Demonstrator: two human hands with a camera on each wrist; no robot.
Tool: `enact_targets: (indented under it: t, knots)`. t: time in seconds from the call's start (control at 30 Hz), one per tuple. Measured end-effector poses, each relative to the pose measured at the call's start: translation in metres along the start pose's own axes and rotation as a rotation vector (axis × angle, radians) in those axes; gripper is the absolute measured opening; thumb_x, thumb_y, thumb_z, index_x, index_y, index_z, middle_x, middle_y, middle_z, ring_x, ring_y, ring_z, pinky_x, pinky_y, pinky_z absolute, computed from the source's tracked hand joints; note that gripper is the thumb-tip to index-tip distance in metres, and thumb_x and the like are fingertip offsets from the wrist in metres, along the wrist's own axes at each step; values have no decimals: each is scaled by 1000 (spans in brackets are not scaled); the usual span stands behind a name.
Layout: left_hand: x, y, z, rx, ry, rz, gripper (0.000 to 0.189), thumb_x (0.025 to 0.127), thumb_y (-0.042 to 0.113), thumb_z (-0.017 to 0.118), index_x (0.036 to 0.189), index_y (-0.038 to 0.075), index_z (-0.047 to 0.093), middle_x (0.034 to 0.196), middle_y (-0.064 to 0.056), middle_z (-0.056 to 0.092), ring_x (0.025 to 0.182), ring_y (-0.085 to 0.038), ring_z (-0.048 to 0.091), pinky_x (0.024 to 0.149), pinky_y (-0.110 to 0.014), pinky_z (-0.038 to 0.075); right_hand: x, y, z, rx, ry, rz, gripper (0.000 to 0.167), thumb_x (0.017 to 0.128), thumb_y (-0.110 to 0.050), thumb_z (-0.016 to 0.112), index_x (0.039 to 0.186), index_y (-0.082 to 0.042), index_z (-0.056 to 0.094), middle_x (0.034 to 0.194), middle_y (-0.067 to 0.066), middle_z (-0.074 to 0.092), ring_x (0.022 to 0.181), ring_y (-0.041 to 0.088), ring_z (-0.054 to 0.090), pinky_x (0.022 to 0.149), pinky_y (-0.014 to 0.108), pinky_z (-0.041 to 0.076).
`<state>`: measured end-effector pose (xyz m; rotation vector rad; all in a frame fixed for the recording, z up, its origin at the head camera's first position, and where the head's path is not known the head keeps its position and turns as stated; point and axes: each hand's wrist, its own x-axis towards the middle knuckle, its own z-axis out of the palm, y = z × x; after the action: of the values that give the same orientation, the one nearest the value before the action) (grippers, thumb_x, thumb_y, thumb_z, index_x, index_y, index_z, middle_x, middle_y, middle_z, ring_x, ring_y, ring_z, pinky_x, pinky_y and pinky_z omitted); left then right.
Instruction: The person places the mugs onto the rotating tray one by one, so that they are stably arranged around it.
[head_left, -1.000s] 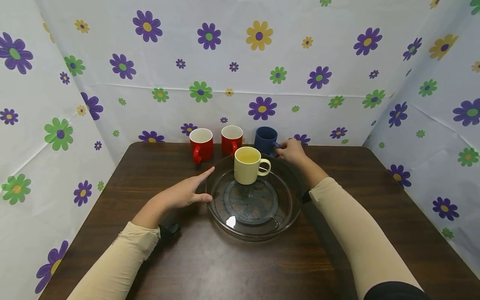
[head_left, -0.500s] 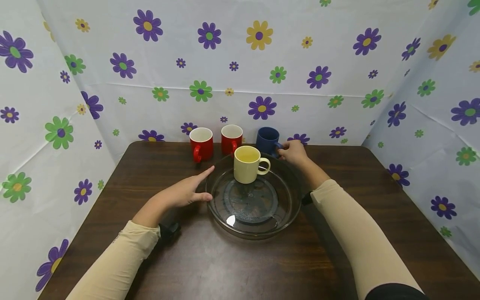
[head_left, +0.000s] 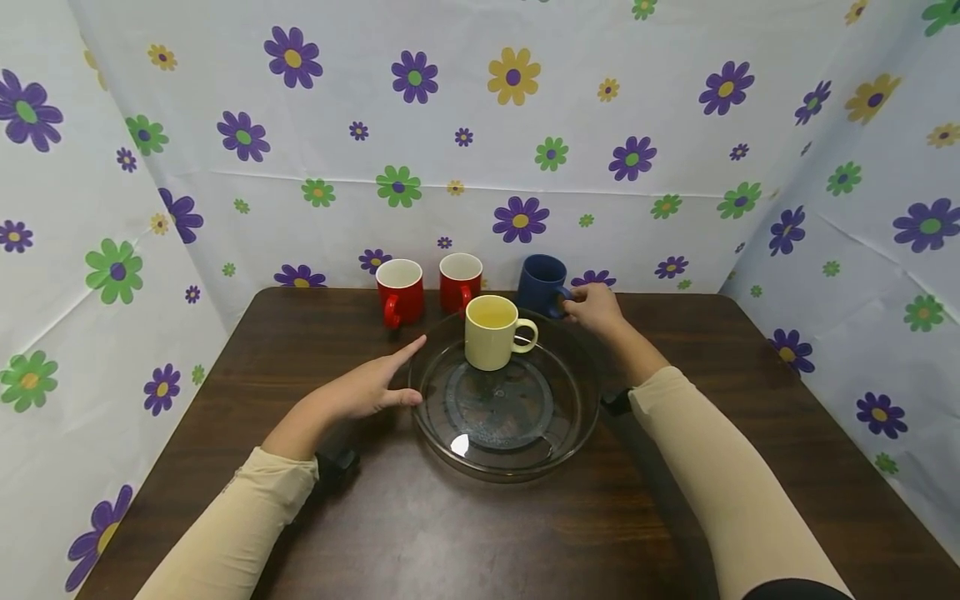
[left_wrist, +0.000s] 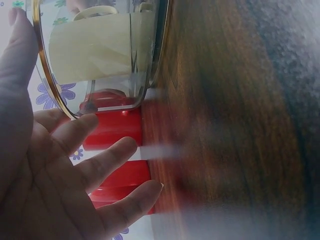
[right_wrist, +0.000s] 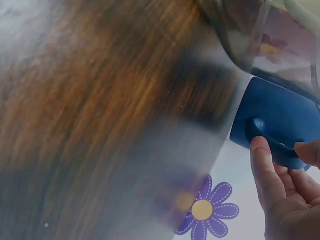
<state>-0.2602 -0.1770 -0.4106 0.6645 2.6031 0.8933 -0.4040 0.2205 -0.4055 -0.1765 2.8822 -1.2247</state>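
Observation:
A blue mug [head_left: 542, 282] stands upright behind the glass bowl, and my right hand [head_left: 596, 308] pinches its handle between thumb and fingers. In the right wrist view the fingertips lie on the handle of the blue mug [right_wrist: 275, 112]. My left hand [head_left: 369, 385] is at the left side of the clear glass bowl [head_left: 504, 475], its fingers spread and fairly straight. In the left wrist view the bowl's rim [left_wrist: 46, 65] passes by the thumb and fingers. Inside the bowl, toward its back, a yellow mug [head_left: 489, 340] stands with its handle to the right.
Two red mugs stand behind the bowl: one red mug [head_left: 401, 296] at the left, the other red mug [head_left: 459, 279] beside the blue one. A flowered cloth [head_left: 330, 225] hangs behind the dark wooden table [head_left: 480, 550].
The blue mug has shifted slightly to the right with my right hand on its handle. My left hand, the bowl and the other mugs have stayed in place.

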Motion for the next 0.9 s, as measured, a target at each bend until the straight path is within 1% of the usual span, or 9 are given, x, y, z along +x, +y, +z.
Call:
enact_targets:
  t: [0.1, 0.23, 0.3, 0.37, 0.5, 0.7, 0.8, 0.9]
  knots:
    - [0, -1, 1, 3, 6, 9, 99, 93, 39, 73, 165, 15, 9, 165, -23, 23, 146, -48, 31, 116, -65, 26, -1, 1, -2, 15, 3, 0, 30, 97, -8, 64, 120, 11, 68, 110, 29, 70, 77, 23, 76, 61, 16, 51]
    - [0, -2, 1, 0, 8, 7, 99, 92, 41, 73, 165, 15, 9, 165, -23, 22, 146, -48, 30, 116, -65, 26, -5, 1, -5, 42, -5, 17, 31, 97, -7, 63, 120, 13, 66, 116, 25, 65, 87, 31, 76, 61, 15, 50]
    - [-1, -2, 1, -4, 8, 5, 100, 92, 42, 73, 165, 16, 9, 165, -22, 22, 147, -48, 30, 116, -65, 26, -6, 1, -7, 44, -5, 13, 31, 97, -7, 63, 120, 13, 66, 116, 24, 63, 91, 34, 75, 61, 15, 50]
    - [-1, -3, 2, -8, 9, 5, 100, 92, 43, 72, 165, 17, 9, 165, -22, 22, 147, -48, 30, 116, -65, 26, -8, 0, -9, 37, -1, 5, 30, 97, -7, 63, 119, 13, 66, 114, 25, 64, 90, 35, 75, 61, 15, 50]
    - [-1, -5, 2, -10, 13, 15, 99, 93, 42, 72, 165, 17, 9, 165, -22, 21, 147, -48, 29, 116, -65, 25, -10, 0, -12, 17, 4, 3, 30, 97, -8, 63, 120, 12, 67, 113, 27, 67, 87, 32, 76, 61, 15, 50]
    - [0, -6, 3, -13, 17, 22, 99, 93, 42, 72, 165, 17, 9, 166, -22, 21, 147, -48, 29, 116, -65, 25, -15, -2, -18, -1, -3, 24, 29, 99, -12, 61, 120, 7, 68, 113, 27, 69, 89, 30, 75, 63, 18, 48]
    - [1, -6, 3, -13, 19, 24, 98, 93, 42, 72, 165, 16, 10, 166, -21, 21, 147, -48, 29, 116, -65, 25, -17, -4, -22, 14, -3, 28, 29, 99, -12, 60, 119, 8, 67, 112, 28, 70, 85, 26, 75, 62, 20, 49]
    - [2, -6, 2, -10, 20, 27, 98, 93, 41, 72, 165, 15, 10, 166, -21, 20, 148, -47, 28, 117, -65, 24, -18, -5, -25, 38, -4, 35, 31, 99, -12, 60, 122, 9, 65, 113, 28, 69, 81, 21, 74, 61, 19, 50]
